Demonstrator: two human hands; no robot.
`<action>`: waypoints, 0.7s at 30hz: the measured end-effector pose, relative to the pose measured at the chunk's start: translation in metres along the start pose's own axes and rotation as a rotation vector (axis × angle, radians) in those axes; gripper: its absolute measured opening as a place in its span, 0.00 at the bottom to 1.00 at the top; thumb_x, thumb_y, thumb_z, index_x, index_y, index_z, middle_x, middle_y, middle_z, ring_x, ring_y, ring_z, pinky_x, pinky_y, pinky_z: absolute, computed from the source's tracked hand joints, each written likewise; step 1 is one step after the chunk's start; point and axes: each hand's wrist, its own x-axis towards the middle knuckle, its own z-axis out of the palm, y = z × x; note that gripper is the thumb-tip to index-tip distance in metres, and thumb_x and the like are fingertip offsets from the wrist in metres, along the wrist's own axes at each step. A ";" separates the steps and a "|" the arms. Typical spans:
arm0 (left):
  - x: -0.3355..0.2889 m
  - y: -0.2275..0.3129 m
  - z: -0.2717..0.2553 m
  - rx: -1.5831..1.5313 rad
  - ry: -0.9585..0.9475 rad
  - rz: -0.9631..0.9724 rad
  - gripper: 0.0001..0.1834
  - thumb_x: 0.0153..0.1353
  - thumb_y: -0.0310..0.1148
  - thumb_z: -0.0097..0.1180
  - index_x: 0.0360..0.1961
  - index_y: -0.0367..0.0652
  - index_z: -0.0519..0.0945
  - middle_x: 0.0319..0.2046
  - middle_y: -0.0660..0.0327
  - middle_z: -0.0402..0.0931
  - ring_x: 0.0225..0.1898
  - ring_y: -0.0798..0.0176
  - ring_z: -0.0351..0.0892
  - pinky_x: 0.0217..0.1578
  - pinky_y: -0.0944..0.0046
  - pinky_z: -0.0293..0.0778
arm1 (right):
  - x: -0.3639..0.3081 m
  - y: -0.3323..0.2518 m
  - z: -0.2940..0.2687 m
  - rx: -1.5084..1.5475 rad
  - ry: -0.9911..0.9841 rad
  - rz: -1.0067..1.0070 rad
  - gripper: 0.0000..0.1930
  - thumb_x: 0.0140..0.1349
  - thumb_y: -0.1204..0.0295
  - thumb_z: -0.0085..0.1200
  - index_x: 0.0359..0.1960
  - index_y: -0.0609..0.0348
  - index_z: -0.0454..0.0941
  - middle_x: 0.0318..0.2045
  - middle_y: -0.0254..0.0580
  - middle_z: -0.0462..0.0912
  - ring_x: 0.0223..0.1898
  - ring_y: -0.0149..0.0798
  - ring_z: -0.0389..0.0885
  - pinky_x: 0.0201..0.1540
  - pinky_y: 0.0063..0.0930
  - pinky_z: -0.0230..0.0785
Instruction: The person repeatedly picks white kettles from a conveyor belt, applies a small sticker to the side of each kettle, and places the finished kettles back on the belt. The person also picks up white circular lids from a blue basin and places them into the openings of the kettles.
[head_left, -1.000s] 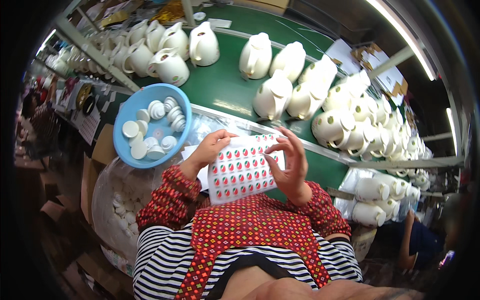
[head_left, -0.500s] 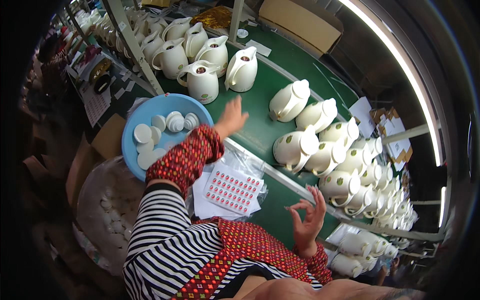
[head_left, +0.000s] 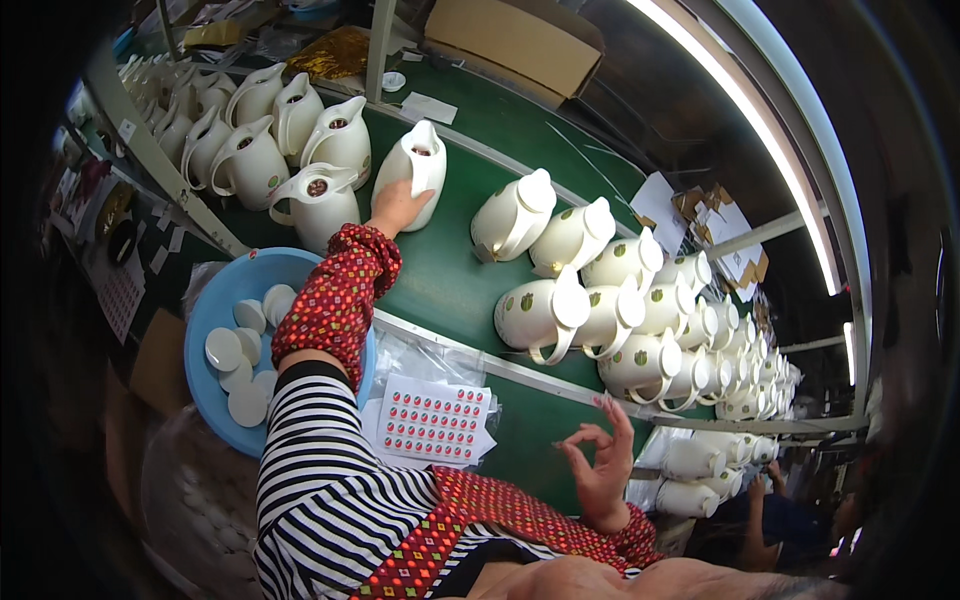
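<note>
My left hand (head_left: 400, 207) reaches forward and is closed around the handle of a white jug (head_left: 414, 165). This jug stands upright on the green bench, its top uncovered and a dark opening showing inside. My right hand (head_left: 603, 468) is held above the near edge of the bench, palm turned inward. Its index finger points up and the thumb and other fingers are loosely curved, with nothing plainly visible in them. Near it lies a sheet of small red stickers (head_left: 432, 420). My left forearm passes over a blue basin (head_left: 200, 360) with white round lids (head_left: 247, 404) inside.
More uncovered jugs (head_left: 318, 205) stand at the left beside a metal post (head_left: 150, 150). Several lidded jugs (head_left: 545, 312) with green marks fill the right side in rows. A metal rail (head_left: 450, 347) runs along the green bench (head_left: 440, 285). A cardboard box (head_left: 515, 45) sits at the back.
My left hand has moved forward and left and taken hold of the jug's handle. My right hand has stayed near the same place. The whole view has shifted.
</note>
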 end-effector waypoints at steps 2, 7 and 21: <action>-0.016 0.010 -0.021 -0.135 -0.079 0.065 0.26 0.65 0.53 0.61 0.33 0.36 0.88 0.31 0.50 0.87 0.34 0.45 0.87 0.43 0.47 0.80 | 0.014 -0.010 0.001 0.011 -0.019 -0.089 0.44 0.55 0.89 0.65 0.73 0.69 0.55 0.65 0.55 0.73 0.41 0.34 0.86 0.58 0.37 0.74; -0.137 0.126 -0.091 -0.960 -0.604 -0.189 0.21 0.75 0.43 0.54 0.33 0.35 0.85 0.30 0.55 0.87 0.33 0.58 0.88 0.38 0.62 0.81 | 0.023 -0.031 -0.023 0.204 -0.082 -0.214 0.47 0.55 0.89 0.66 0.75 0.65 0.52 0.66 0.54 0.71 0.40 0.34 0.86 0.59 0.41 0.74; -0.358 0.293 -0.132 -1.614 -0.639 -0.781 0.21 0.80 0.33 0.32 0.57 0.21 0.67 0.52 0.32 0.79 0.56 0.38 0.81 0.64 0.46 0.77 | -0.050 -0.053 -0.072 0.519 -0.472 -0.263 0.49 0.55 0.90 0.66 0.77 0.58 0.51 0.75 0.54 0.58 0.41 0.35 0.87 0.61 0.36 0.71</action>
